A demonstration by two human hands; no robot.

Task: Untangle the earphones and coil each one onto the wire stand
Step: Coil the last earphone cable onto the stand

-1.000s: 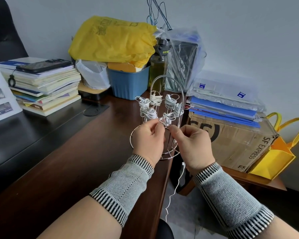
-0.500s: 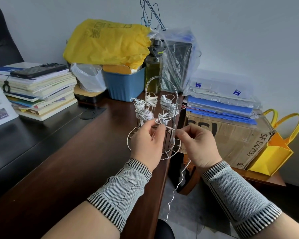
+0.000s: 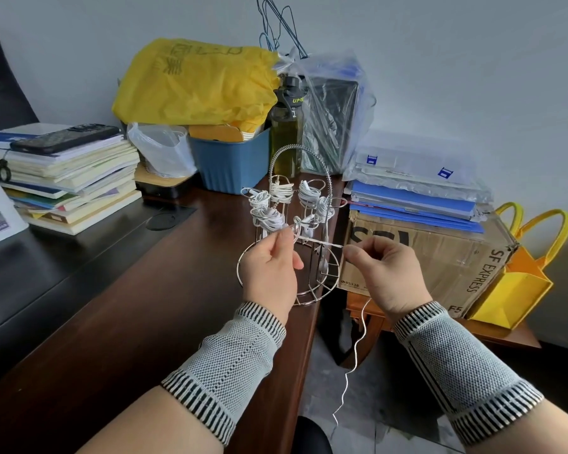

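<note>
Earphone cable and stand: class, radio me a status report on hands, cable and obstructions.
Left hand and right hand pinch the white cable taut before the wire stand. Tail hangs below. Nothing in the way.

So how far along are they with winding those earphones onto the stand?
Mostly done, it seems: several white bundles already sit coiled on the wire stand. In hand is one more cord, stretched between the left hand and right hand. Left to wind: its loose tail dangling below the desk edge.
</note>
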